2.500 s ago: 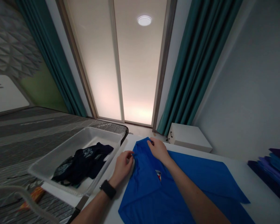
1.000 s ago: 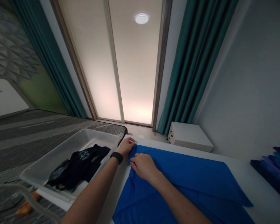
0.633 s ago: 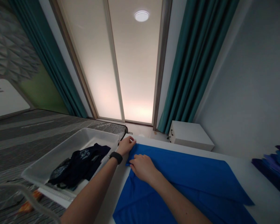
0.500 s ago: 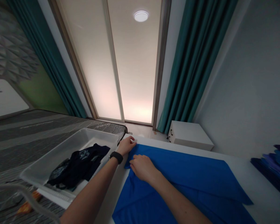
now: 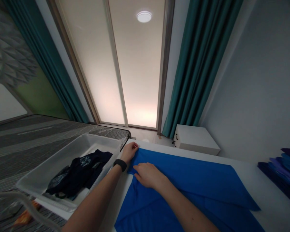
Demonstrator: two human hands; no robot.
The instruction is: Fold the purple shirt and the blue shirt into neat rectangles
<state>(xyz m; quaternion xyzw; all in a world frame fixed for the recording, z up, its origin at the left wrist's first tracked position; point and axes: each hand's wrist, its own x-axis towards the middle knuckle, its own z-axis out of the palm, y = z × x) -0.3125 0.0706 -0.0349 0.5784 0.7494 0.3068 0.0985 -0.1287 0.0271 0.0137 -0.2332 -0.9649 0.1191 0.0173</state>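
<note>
A blue cloth (image 5: 198,174) lies spread on a white table (image 5: 246,174), with one long edge along the table's far side. My left hand (image 5: 130,152), with a dark watch on the wrist, has its fingers closed on the cloth's far left corner. Just right of it and nearer to me, my right hand (image 5: 147,174) rests on the cloth near its left edge. Its fingers are bent and close together, and whether they pinch any fabric is hidden. Small wrinkles run through the cloth below the right hand.
Left of the table, a clear plastic bin (image 5: 43,170) holds dark navy clothes (image 5: 79,174). Folded blue and purple fabrics (image 5: 280,170) are stacked at the right edge. Beyond the table stands a low white cabinet (image 5: 198,137). A grey curved tube (image 5: 26,203) crosses the lower left.
My left hand's fingers have drawn closer together at the cloth's corner. My right hand's fingers lie slightly flatter and lower. The whole view has shifted slightly.
</note>
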